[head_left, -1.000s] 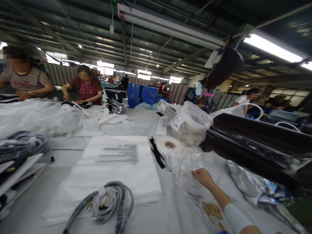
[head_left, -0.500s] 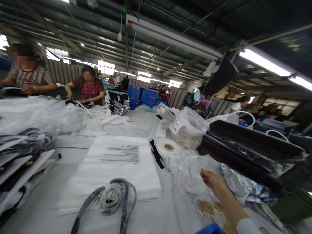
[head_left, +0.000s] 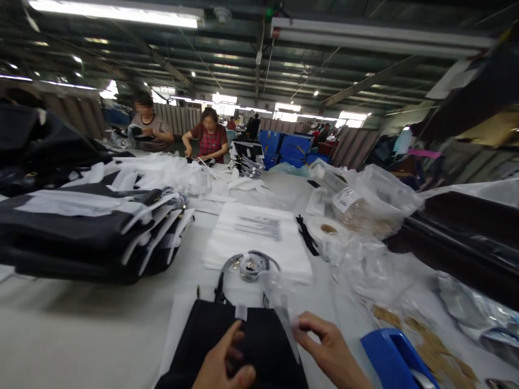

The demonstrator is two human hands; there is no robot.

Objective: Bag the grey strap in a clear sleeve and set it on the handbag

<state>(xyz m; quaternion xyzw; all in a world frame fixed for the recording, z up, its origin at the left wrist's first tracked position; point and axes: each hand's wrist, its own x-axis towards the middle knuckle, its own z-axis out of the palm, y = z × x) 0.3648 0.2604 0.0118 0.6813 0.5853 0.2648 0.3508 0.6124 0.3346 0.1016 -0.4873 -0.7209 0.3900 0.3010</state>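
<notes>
While holding the left hand [head_left: 226,359] loose and half-curled over the black bag [head_left: 267,343], low at six o'clock, pinching clear plastic [head_left: 279,292] with the right hand [head_left: 326,343] at five! Can't tell, on the left, whether touching the bag or just above. Spotting, at the bag's twelve o'clock, a coiled strap [head_left: 265,259]; out towards nine, a stack of black pieces [head_left: 77,237]; between four and five, a blue plastic device [head_left: 383,356].
</notes>
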